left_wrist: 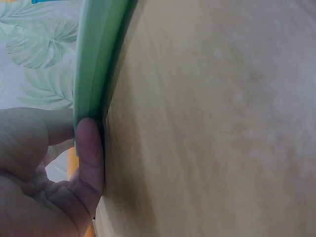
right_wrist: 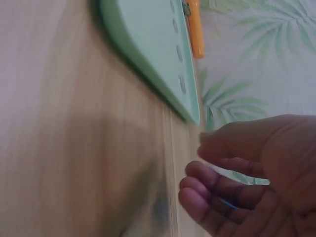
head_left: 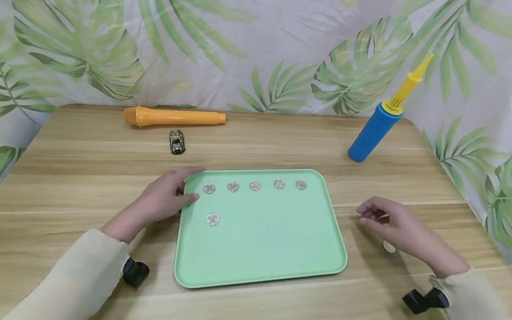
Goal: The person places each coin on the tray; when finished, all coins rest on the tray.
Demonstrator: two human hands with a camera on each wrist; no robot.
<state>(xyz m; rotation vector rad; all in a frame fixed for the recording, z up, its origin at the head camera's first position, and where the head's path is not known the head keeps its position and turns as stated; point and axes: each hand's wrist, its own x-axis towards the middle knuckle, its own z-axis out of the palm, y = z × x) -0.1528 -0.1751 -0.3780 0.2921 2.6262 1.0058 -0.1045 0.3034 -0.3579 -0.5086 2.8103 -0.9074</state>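
A light green tray lies on the wooden table, its top-left part pinched at the rim by my left hand. In the left wrist view a finger of this hand presses against the outside of the tray wall. Several silver coins form a row along the tray's far side, and a single coin lies below the leftmost one. Right of the tray, my right hand hovers with loosely bent fingers and nothing visible in them. Partly hidden under it is another coin on the table.
Behind the tray lie an orange toy microphone and a small toy car. A blue and yellow hand pump is at the back right. Leaf-patterned cloth hangs behind the wooden table.
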